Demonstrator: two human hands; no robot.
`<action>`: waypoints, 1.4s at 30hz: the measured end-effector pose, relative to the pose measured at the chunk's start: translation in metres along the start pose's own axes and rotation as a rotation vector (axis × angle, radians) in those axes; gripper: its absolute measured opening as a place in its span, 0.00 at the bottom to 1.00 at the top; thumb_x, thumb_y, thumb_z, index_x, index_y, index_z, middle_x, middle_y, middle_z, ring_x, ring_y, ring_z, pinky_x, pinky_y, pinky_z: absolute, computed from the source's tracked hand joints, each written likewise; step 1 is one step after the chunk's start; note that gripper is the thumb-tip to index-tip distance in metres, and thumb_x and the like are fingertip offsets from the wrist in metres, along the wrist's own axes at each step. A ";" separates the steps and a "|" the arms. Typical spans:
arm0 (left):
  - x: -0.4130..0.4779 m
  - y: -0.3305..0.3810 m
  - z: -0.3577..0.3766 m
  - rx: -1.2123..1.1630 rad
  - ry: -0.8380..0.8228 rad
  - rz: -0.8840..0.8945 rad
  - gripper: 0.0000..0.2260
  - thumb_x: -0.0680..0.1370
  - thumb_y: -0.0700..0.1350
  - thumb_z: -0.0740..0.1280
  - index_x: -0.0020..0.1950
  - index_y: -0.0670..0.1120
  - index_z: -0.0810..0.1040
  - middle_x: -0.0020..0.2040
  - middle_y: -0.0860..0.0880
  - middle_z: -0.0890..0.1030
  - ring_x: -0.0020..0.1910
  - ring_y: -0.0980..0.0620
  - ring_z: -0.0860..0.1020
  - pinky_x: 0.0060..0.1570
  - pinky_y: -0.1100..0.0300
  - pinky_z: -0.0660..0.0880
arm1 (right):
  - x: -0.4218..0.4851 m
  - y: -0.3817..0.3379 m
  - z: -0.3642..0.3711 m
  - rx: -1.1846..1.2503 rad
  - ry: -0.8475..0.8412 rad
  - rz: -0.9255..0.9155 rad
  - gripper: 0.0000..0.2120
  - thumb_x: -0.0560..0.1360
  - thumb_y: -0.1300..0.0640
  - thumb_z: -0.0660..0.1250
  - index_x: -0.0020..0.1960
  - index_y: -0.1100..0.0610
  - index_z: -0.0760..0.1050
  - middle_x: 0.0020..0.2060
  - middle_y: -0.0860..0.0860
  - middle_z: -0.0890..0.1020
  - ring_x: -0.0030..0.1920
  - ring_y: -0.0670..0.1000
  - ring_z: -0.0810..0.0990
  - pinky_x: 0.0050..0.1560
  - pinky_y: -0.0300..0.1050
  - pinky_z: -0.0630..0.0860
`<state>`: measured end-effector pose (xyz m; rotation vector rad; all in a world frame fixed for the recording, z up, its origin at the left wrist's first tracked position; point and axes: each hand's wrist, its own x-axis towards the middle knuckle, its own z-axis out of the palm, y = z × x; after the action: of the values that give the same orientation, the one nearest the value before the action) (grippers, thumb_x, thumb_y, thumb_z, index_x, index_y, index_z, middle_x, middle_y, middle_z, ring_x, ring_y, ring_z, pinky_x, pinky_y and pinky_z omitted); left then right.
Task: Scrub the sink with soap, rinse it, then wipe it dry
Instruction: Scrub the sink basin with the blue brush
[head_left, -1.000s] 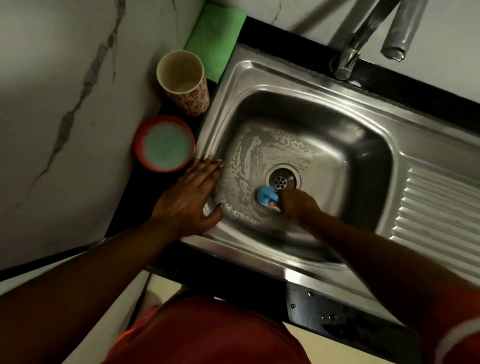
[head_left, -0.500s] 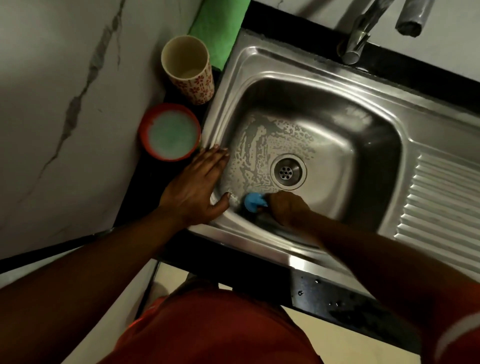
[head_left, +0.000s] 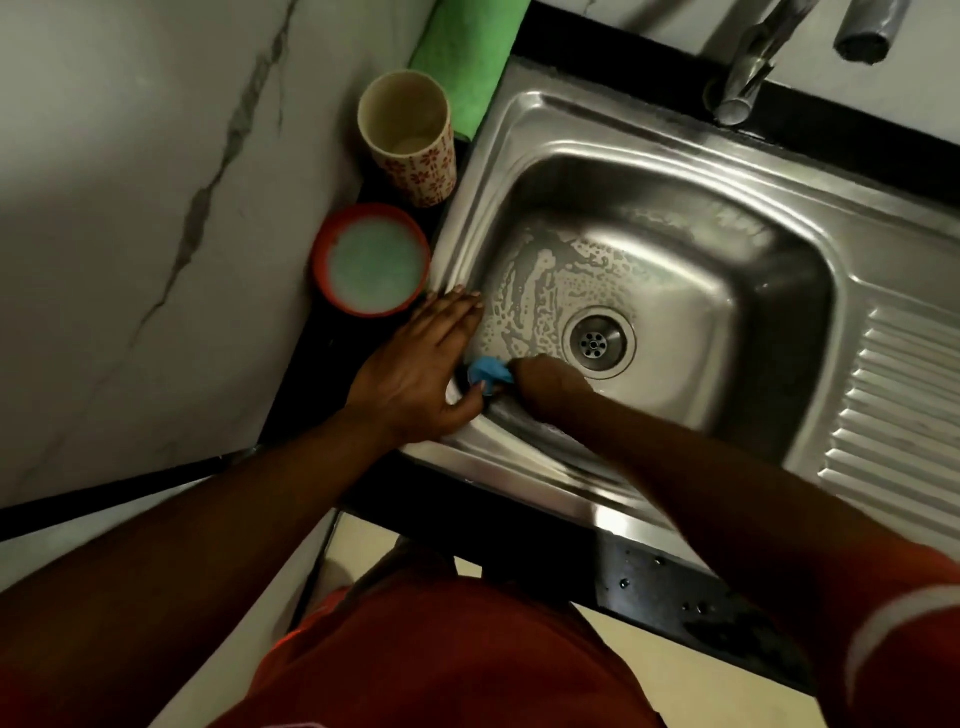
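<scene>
The steel sink (head_left: 524, 135) has soap foam streaked over the left part of its basin floor, beside the round drain (head_left: 598, 341). My right hand (head_left: 550, 389) grips a small blue scrubber (head_left: 487, 370) and holds it against the basin's near-left corner. My left hand (head_left: 423, 376) lies flat with straight fingers on the sink's left rim, its thumb right beside the scrubber. A red bowl of pale soapy water (head_left: 371, 260) stands on the counter just left of the sink.
A cream cup with red flowers (head_left: 410, 140) stands behind the bowl, and a folded green cloth (head_left: 465, 57) lies behind that. The tap (head_left: 748, 67) rises at the back right. A ribbed drainboard (head_left: 904, 415) extends to the right. A marble wall runs along the left.
My right hand has slid the blue scrubber leftward from beside the drain to the basin's near-left corner. My left hand has stayed on the rim.
</scene>
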<state>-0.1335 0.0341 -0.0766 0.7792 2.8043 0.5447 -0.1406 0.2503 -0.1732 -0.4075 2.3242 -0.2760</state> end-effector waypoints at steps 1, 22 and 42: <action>0.000 -0.001 0.000 0.002 -0.006 0.003 0.38 0.77 0.57 0.66 0.81 0.36 0.64 0.82 0.40 0.64 0.83 0.43 0.58 0.82 0.46 0.54 | -0.002 0.005 -0.001 0.027 -0.033 -0.001 0.18 0.81 0.43 0.62 0.62 0.55 0.77 0.55 0.59 0.82 0.56 0.61 0.81 0.54 0.50 0.75; -0.001 -0.001 0.002 0.002 0.008 0.018 0.38 0.78 0.58 0.63 0.81 0.36 0.63 0.82 0.40 0.64 0.83 0.42 0.58 0.81 0.43 0.58 | 0.013 0.015 -0.017 0.079 0.261 0.157 0.15 0.83 0.48 0.59 0.65 0.53 0.74 0.53 0.57 0.82 0.53 0.60 0.82 0.48 0.50 0.75; -0.001 -0.002 0.007 -0.011 0.024 -0.001 0.38 0.78 0.56 0.66 0.82 0.37 0.62 0.83 0.42 0.62 0.84 0.45 0.56 0.82 0.45 0.56 | 0.077 0.083 -0.097 0.256 0.390 0.316 0.15 0.77 0.53 0.70 0.62 0.55 0.79 0.52 0.57 0.84 0.51 0.59 0.83 0.51 0.49 0.78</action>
<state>-0.1314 0.0338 -0.0837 0.7748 2.8214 0.5724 -0.2790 0.3063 -0.1815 0.1568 2.6390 -0.5266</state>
